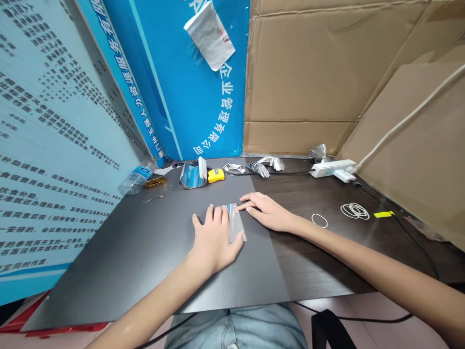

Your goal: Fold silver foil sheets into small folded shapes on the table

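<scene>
Pressing on a foil strip (235, 223) on the dark tabletop (119, 257), L hand (214, 237) is keeping its fingers (216, 215) flat & close together, not pinching, thumb (237, 245) on strip's near end. R hand (263, 211) is resting to the right, fingertips (242, 206) touching far end. Strip's long axis is running roughly front-to-back, slightly tilted, btwn both hands, L hand covering more of it.

The head-worn camera looks forward and down from close above the left hand (214, 242) and right hand (263, 211).
</scene>
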Demonstrator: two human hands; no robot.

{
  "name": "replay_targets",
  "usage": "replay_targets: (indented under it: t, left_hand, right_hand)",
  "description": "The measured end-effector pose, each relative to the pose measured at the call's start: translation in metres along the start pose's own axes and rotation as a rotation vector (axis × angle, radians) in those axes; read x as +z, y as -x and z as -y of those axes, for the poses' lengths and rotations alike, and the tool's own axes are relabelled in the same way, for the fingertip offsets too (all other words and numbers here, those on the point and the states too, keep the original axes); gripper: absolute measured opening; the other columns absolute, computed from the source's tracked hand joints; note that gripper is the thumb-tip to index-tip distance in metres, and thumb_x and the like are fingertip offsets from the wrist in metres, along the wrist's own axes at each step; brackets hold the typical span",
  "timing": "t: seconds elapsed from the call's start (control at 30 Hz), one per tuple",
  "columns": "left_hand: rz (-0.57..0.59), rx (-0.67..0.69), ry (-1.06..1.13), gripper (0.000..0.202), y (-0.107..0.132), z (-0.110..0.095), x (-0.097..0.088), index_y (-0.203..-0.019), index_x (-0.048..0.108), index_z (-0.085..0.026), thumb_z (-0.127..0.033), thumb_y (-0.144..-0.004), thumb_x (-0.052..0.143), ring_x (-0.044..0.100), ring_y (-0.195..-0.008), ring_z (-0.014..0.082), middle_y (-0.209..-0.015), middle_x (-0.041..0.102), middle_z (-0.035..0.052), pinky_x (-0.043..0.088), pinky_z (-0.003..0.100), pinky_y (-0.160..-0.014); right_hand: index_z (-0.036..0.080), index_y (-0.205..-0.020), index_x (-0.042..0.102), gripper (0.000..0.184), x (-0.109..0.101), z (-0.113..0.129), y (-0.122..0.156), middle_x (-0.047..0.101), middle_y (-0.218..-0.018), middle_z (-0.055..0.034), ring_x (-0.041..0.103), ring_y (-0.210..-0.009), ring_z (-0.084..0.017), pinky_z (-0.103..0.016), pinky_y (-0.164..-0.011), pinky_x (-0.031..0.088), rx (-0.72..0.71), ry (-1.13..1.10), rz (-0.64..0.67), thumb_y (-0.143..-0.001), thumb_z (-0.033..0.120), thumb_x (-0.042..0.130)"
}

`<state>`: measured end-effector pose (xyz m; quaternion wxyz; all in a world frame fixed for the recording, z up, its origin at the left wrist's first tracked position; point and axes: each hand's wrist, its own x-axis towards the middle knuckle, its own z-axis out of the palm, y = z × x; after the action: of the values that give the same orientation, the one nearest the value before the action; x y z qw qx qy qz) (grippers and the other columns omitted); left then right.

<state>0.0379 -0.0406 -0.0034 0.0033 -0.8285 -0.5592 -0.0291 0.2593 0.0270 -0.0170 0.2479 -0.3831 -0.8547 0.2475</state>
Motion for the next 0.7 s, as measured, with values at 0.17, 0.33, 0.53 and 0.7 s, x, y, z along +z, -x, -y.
replay_targets:
  t: [0.17,0.33,0.53,0.7]
  left_hand:
    - [-0.002,0.001,0.005,0.070,0.001,0.001,0.000,-0.157,0.044,-0.015,-0.056,-0.100,0.039,0.035,-0.149,0.0490,-0.157,0.049,0.0256,0.029,0.082,-0.109]
    - [-0.003,-0.006,0.000,0.070,0.001,0.000,0.001,-0.157,0.044,-0.015,-0.055,-0.100,0.040,0.035,-0.149,0.0474,-0.157,0.049,0.0249,0.029,0.080,-0.111]
    - [-0.019,-0.031,-0.001,0.071,0.001,0.000,0.003,-0.156,0.043,-0.010,-0.054,-0.100,0.041,0.034,-0.150,0.0460,-0.158,0.047,0.0258,0.030,0.081,-0.109]
    - [-0.039,-0.036,0.038,0.073,0.000,0.004,0.002,-0.154,0.045,-0.008,-0.056,-0.098,0.045,0.039,-0.146,0.0455,-0.158,0.045,0.0269,0.035,0.076,-0.110]
  right_hand:
    - [0.021,-0.128,0.066,0.031,0.002,-0.002,-0.003,0.068,-0.139,-0.0097,0.057,-0.132,-0.028,-0.051,-0.111,0.044,-0.007,0.082,-0.028,-0.107,0.023,0.043]
    - [0.020,-0.129,0.068,0.037,0.004,0.002,-0.010,0.067,-0.139,-0.0105,0.057,-0.130,-0.029,-0.051,-0.110,0.044,-0.033,0.234,-0.042,-0.108,0.021,0.038]
    - [0.017,-0.129,0.063,0.033,0.008,0.006,-0.015,0.071,-0.133,-0.0131,0.059,-0.126,-0.030,-0.050,-0.106,0.043,-0.041,0.310,-0.073,-0.103,0.017,0.043]
    - [0.020,-0.127,0.060,0.027,0.004,0.005,-0.023,0.077,-0.123,-0.0083,0.057,-0.125,-0.028,-0.046,-0.106,0.043,0.113,-0.042,-0.054,-0.101,0.022,0.054]
